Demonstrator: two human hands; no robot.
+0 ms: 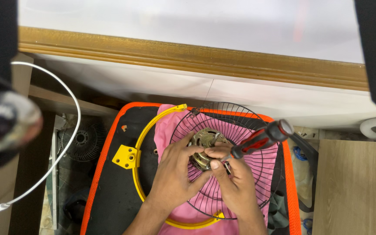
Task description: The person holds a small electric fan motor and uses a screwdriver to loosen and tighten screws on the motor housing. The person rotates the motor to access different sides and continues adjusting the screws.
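Head view: looks down on a fan motor [203,146] sitting at the hub of a black wire fan guard [240,174]; motor is the landmark for all below.
Motor: metal, brass-grey, round, centre of guard spokes; partly hidden by both hands.
L hand [176,176]: comes up from below-left of motor, fingers curled, thumb + forefinger tips pressed on motor's lower-left edge. Pinch-like grip on the housing; palm not spread.
R hand [236,182]: below-right of motor, fingers bent inward, tips touching motor's right side, close to L fingertips. Also holds a screwdriver [262,138].
Screwdriver: red/black handle, sticks out up and to the right of motor, slanted; tip hidden behind R fingers, can't tell where it sits.
Guard: black wire, circular, motor at its middle, rim runs all round the hands.
Yellow ring [141,143]: plastic hoop w/ square bracket, left of motor, arcs round below it too; overlaps guard's left edge.
Pink cloth [164,126]: under guard and motor, shows left of and above it.
Black mat [118,191]: orange-edged, under everything, widest left of motor.
Second grille [82,139]: small, dark, well left of motor, off the mat.
White cable [66,143]: curved loop, far left of motor.
Wood trim [188,56]: gold-brown strip, well above motor, w/ white surface beyond.
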